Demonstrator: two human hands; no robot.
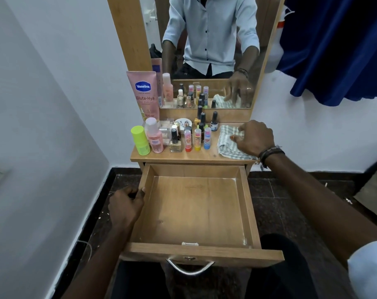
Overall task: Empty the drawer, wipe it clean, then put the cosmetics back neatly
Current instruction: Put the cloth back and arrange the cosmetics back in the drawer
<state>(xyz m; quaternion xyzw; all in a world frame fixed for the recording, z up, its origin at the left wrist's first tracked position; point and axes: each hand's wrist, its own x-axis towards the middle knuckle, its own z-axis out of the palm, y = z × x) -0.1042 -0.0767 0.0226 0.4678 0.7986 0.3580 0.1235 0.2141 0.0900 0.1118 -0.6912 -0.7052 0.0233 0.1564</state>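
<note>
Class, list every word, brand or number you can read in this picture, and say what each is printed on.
"Vaseline": pink tube, blue badge.
"Gluta-Hya": same tube, under the badge.
"10X": same tube, near its foot.
"NAIL POLISH", partly hidden: round white lid.
Too small or blurred: tube's fine print, pink bottle label, three sticks, nail polish bottles.

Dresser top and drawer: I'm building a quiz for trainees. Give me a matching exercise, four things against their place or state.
Things:
1. drawer
2. striped cloth
3. Vaseline tube
4. green bottle

Places or states:
A. under the right hand
B. leaning by the mirror's frame
C. pulled out, empty
D. leftmost at the tabletop's front

Pairs: 1-C, 2-A, 3-B, 4-D. The left hand grips the drawer's left wall.
</note>
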